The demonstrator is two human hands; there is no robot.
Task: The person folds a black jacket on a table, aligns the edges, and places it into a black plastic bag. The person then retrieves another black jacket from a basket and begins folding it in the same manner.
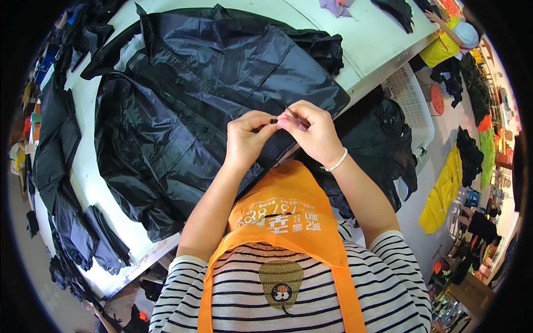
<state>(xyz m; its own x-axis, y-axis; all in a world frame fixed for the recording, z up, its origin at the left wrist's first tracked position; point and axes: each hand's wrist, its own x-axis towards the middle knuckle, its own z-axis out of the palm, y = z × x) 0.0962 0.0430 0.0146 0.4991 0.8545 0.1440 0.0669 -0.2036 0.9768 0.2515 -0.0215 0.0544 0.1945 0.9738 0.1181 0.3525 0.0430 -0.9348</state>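
In front of my orange apron, both hands are raised close together over the near edge of a shiny black garment [233, 66]. My left hand [248, 136] is closed in a pinch, with a small black piece [273, 121] sticking out from its fingertips. Its kind is too small to make out. My right hand [313, 130], a white bead bracelet at the wrist, is closed around a thin dark pointed tool [292, 114]. The fingers cover most of that tool. Fingertips of the two hands nearly meet at the black piece. The garment lies spread and wrinkled on the white table [361, 33].
Black clothing [55, 144] lies in a row along the table's left side. A white plastic basket [408, 94] and a heap of black cloth [369, 150] sit right of the table. Yellow cloth [441, 191] is on the floor. A person in yellow [441, 47] works at far right.
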